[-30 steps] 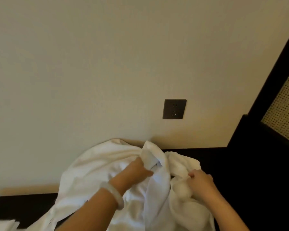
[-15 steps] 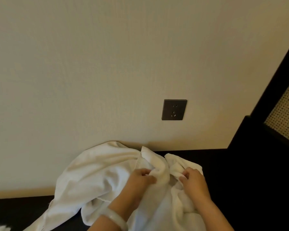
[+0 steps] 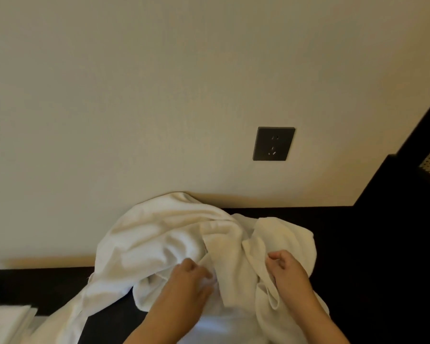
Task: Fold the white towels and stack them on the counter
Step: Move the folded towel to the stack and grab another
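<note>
- The white towel (image 3: 174, 239) lies in a crumpled, unfolded heap in the lower middle of the frame. It rests on the dark desk (image 3: 363, 244), its far edge bunched up against the wall (image 3: 134, 95) below the wall socket (image 3: 273, 144).
- The left hand (image 3: 186, 281) sits at lower centre, its fingers curled into a bunch of cloth and clamped on it.
- The right hand (image 3: 288, 276), just to the right, has its fingers curled together. They appear to pinch a hemmed strip of the same towel that runs under the palm.
- The step in hand looks like sorting out the heap: finding an edge or corners, with no fold made yet.
- The next move likely calls for working each hand along the hem to a corner. The cloth would then be lifted and spread flat on the bare desk to the right before the first fold.
- A flat white pile (image 3: 5, 321) shows at the lower left corner of the frame. It may be the stack, but too little of it is visible to tell.
</note>
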`<state>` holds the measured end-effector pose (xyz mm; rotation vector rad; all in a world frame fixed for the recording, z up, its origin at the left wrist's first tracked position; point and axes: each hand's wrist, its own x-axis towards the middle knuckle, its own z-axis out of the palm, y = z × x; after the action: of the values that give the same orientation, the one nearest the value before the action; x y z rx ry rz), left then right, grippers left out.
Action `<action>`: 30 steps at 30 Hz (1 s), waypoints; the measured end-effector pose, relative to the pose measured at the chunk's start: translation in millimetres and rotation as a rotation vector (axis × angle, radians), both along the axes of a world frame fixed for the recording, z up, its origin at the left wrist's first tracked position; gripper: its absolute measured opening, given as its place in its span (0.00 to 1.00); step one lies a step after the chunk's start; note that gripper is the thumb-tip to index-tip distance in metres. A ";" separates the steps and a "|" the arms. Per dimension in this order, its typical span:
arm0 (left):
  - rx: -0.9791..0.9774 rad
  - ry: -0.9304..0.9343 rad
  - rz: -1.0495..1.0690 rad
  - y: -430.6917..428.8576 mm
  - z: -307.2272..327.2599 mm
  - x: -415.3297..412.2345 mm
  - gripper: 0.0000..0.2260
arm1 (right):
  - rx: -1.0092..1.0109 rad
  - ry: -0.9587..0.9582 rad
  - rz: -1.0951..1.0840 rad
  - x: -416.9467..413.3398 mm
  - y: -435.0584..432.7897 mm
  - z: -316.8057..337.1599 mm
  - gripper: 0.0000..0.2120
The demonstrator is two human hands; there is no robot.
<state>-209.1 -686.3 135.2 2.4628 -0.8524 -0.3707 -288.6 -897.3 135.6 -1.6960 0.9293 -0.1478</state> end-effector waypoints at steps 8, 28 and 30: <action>0.074 -0.167 -0.129 -27.1 -8.1 5.7 0.29 | -0.294 0.071 0.218 3.4 16.3 4.1 0.08; -0.486 0.488 -0.086 -52.9 49.5 1.7 0.21 | 0.905 -0.732 -0.075 -20.8 8.0 70.8 0.18; -0.520 0.609 -0.118 -54.5 56.8 -1.8 0.20 | 0.922 -0.758 -0.104 -20.7 8.6 74.8 0.17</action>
<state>-210.8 -740.8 192.0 1.6839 -0.7107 -0.7792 -309.2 -888.7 210.5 -0.6345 0.3852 -0.3401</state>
